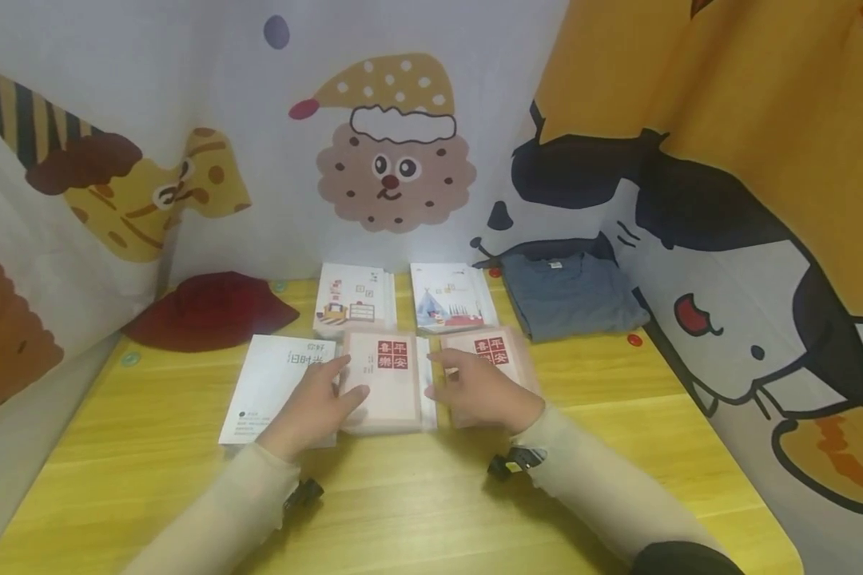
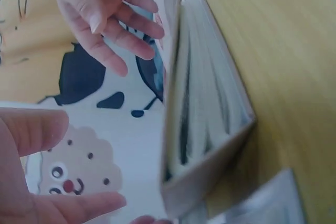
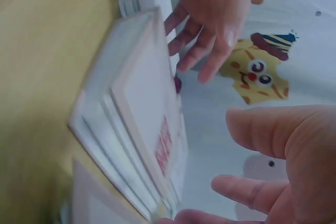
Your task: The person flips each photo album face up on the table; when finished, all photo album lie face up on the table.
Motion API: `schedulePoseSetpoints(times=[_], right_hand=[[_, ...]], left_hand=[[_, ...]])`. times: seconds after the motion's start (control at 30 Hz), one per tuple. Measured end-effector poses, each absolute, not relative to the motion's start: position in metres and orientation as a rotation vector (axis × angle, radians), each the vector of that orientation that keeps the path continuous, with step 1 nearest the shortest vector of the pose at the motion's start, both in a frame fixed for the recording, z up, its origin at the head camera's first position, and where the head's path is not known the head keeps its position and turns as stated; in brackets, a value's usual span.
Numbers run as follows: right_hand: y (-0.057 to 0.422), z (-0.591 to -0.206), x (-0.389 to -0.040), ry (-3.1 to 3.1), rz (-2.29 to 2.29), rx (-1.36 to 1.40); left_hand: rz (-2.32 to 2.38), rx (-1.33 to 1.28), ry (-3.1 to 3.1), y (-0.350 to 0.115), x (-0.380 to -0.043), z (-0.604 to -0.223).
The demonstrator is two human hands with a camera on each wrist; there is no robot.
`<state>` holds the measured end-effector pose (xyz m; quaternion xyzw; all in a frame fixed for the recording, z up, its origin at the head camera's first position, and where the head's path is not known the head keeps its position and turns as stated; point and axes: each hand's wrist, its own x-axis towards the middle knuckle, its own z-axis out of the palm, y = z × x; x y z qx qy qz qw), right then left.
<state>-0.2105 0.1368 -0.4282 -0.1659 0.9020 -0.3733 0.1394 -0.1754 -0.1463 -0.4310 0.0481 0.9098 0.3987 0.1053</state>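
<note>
A thick pale-pink photo album [image 1: 383,399] with red characters on its cover lies between my two hands, its page edges visible in both wrist views. My left hand [image 1: 318,406] hovers at its left side, thumb and fingers spread and relaxed. Above a second pink album [image 1: 521,351] is my right hand [image 1: 485,390], its fingers pointing toward the middle album's right edge. In the wrist views neither hand grips anything. Partly under my left hand is a white book [image 1: 262,391] with dark characters.
Behind the albums lie two white illustrated books [image 1: 352,303] [image 1: 449,299]. A dark red hat [image 1: 212,311] is at the back left, a folded grey-blue T-shirt [image 1: 575,295] at the back right. A cartoon curtain [image 1: 259,176] borders the yellow wood-grain table [image 1: 403,511].
</note>
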Motion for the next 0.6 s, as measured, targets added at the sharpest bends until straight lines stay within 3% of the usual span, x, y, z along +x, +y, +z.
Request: schedulePoseSetpoints(times=[0.6], right_hand=[[0.224,-0.425,-0.235,2.819,-0.991,-0.275]], left_hand=[[1.538,0.348,2.560,-0.084,-0.168,-0.429]])
